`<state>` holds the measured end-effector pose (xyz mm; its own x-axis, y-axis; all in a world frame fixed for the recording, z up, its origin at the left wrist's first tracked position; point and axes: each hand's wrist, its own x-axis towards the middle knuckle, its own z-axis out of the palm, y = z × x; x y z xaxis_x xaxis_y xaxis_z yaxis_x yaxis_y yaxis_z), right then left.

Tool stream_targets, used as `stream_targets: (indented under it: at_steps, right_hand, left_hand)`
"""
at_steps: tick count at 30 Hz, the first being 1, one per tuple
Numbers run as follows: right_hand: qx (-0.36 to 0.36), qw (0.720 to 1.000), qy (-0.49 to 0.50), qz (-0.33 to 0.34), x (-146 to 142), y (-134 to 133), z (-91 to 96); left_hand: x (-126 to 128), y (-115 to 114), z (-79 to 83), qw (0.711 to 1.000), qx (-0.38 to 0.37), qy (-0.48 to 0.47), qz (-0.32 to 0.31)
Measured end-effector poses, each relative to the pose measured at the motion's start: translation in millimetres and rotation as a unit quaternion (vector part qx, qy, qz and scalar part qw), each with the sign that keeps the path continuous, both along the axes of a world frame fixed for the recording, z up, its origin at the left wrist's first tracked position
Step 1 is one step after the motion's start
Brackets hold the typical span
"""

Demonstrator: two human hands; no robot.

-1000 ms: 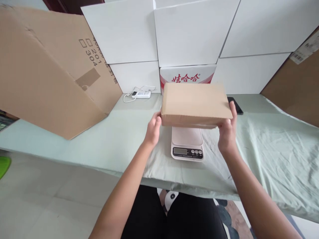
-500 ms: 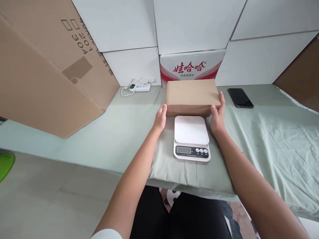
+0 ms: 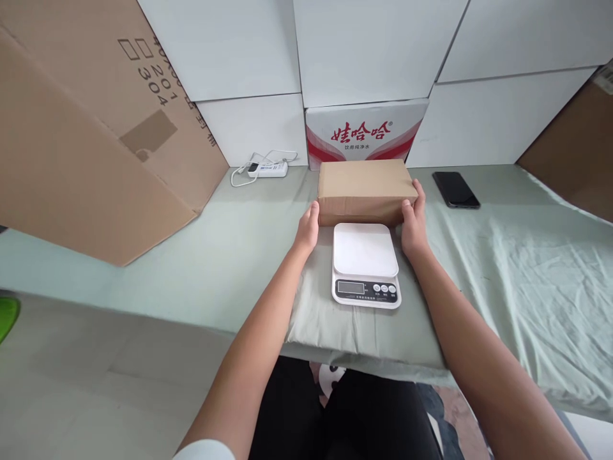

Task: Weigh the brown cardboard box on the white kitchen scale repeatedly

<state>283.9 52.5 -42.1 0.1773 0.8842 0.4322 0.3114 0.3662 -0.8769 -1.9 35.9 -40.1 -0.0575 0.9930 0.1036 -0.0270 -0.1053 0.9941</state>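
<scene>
A flat brown cardboard box (image 3: 364,185) lies on the pale green cloth, just behind a white kitchen scale (image 3: 366,263). My left hand (image 3: 308,229) presses against the box's left end, fingers together. At the box's right end my right hand (image 3: 414,220) grips it, thumb on the front face and fingers round the side. The scale's platform is bare and its display faces me.
A red and white printed carton (image 3: 364,131) stands behind the box, among stacked white boxes (image 3: 368,45). A big brown carton (image 3: 90,128) leans at the left. A white power strip (image 3: 268,168) and a black phone (image 3: 455,189) lie on the cloth-covered table (image 3: 502,255).
The box was held up over the scale a second ago; both hands have since carried it back and set it down on the cloth behind the scale. They still hold its ends.
</scene>
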Motion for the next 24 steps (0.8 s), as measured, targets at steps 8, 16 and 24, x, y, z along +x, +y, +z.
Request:
stream_targets:
  at_steps: [8, 16, 24]
  right_hand:
    - [-0.032, 0.979, 0.16, -0.126, 32.6, 1.5, 7.7]
    - [-0.047, 0.97, 0.2, -0.131, 59.9, 6.1, 2.6]
    - [-0.079, 0.986, 0.134, 0.055, 17.3, -4.4, 1.6]
  left_hand:
    - [-52.1, 13.7, 22.7, 0.977, -0.035, -0.096, 0.187]
    - [-47.5, 5.4, 31.9, 0.984, -0.049, -0.108, 0.136]
    - [-20.2, -1.3, 20.4, 0.998, -0.049, 0.003, -0.046]
